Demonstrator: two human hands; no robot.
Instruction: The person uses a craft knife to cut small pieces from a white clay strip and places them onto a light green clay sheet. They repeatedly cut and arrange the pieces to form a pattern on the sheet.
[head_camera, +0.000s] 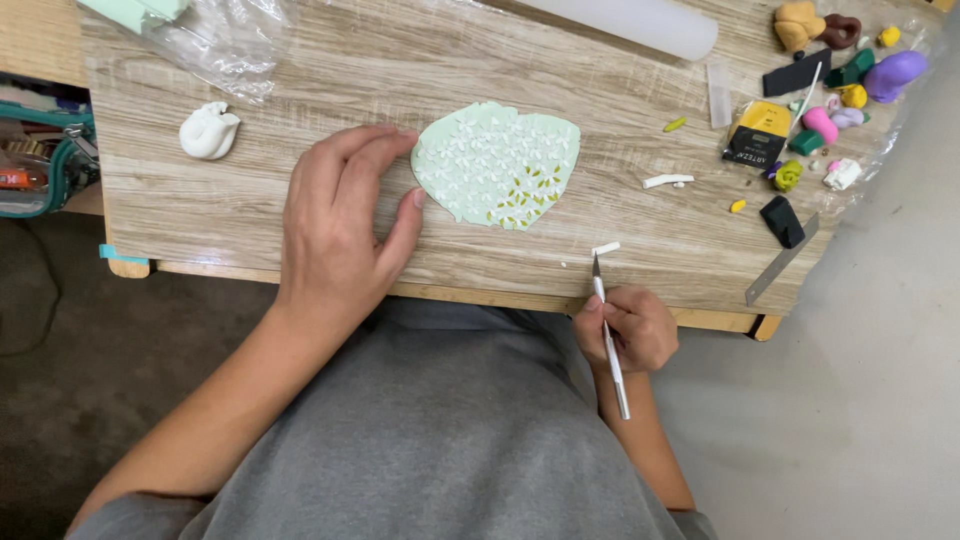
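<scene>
One flat sheet of pale green clay (497, 163) lies on the wooden counter (300, 80), covered with many small white flowers and a patch of yellow-green leaves near its lower edge. The left hand (340, 225) rests palm down just beside it, fingers (385, 150) spread loosely and gripping nothing; the forefinger and thumb tips touch the sheet's left rim.

The right hand (625, 328) sits at the counter's near edge, below and to the right of the sheet, its fingers closed around one slim craft knife (607, 335) with the blade pointing up toward the counter. Just above the blade tip lies one short white clay strip (606, 248). A second, longer white strip (667, 181) lies farther up, to the right of the sheet, with one small yellow-green sliver (675, 125) beyond it.

Well to the left of the left hand's fingers sits one white clay lump (209, 131), and above it one crumpled clear plastic bag (225, 40). Far to the right of the right hand's fingers is a scatter of coloured clay pieces (850, 90), among them one purple, one pink, two tan or brown, and several yellow, green and black ones, too mixed to count exactly. One clear roller (640, 22) lies along the top edge, and one metal blade strip (782, 262) overhangs the right corner.
</scene>
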